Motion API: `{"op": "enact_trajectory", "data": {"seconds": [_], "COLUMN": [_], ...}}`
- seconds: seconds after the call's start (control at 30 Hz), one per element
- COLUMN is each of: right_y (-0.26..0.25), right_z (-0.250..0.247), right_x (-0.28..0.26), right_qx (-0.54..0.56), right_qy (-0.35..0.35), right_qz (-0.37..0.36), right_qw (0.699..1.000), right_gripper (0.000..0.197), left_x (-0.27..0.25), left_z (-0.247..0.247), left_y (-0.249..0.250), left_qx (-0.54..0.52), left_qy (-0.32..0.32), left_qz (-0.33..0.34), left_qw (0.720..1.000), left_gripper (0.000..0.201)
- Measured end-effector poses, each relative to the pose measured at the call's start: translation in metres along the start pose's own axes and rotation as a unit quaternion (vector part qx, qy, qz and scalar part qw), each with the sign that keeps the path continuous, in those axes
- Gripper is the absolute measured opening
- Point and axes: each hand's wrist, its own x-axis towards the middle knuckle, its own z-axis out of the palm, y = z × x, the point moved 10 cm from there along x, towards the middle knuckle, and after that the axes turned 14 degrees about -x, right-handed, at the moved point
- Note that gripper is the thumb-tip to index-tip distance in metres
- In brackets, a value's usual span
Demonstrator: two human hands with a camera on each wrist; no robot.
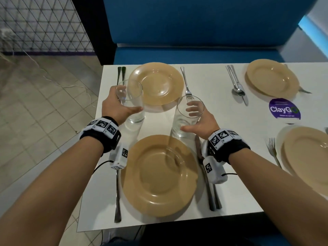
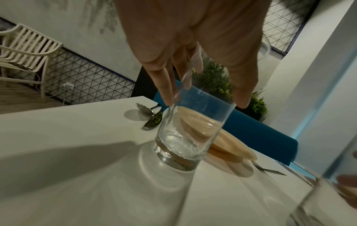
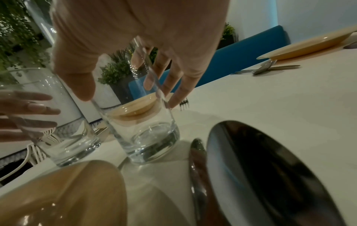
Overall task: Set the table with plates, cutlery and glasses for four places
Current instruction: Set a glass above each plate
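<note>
Two clear empty glasses stand on the white table (image 1: 230,121) between the far-left tan plate (image 1: 156,84) and the near tan plate (image 1: 159,176). My left hand (image 1: 127,100) wraps the upper part of the left glass (image 1: 134,114), whose base rests on the table in the left wrist view (image 2: 183,145). My right hand (image 1: 190,119) holds the right glass (image 1: 177,123) with the thumb on the near side and the fingers behind. In the right wrist view the right glass (image 3: 146,137) stands by the near plate's rim, with the left glass (image 3: 63,137) beside it.
Two more tan plates lie at the far right (image 1: 272,78) and near right (image 1: 307,157). Cutlery lies beside each plate, including a fork (image 1: 185,80) behind the right glass and a knife (image 1: 207,183) under my right wrist. A purple sticker (image 1: 284,109) and a blue bench (image 1: 195,23) are beyond.
</note>
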Motion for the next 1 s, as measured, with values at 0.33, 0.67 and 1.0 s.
{"op": "enact_trajectory", "data": {"seconds": [0.33,0.67,1.0], "right_y": [0.008,0.009,0.009], "right_z": [-0.001,0.002,0.003], "right_x": [-0.013,-0.013,-0.015], "right_qx": [-0.006,-0.004,0.011], "right_qy": [-0.013,-0.020,-0.024], "right_qz": [-0.001,0.000,0.002], "right_qw": [1.000,1.000,1.000], "right_gripper": [0.068,0.067,0.066], "left_x": [-0.004,0.007,0.007], "left_z": [-0.005,-0.009,-0.006], "left_y": [0.001,0.009,0.010], "left_qx": [0.017,0.035,0.039], "left_qy": [0.015,0.018,0.017], "left_qz": [-0.007,-0.015,-0.020], "left_qw": [1.000,0.999,0.999], "left_gripper": [0.077,0.082,0.080]}}
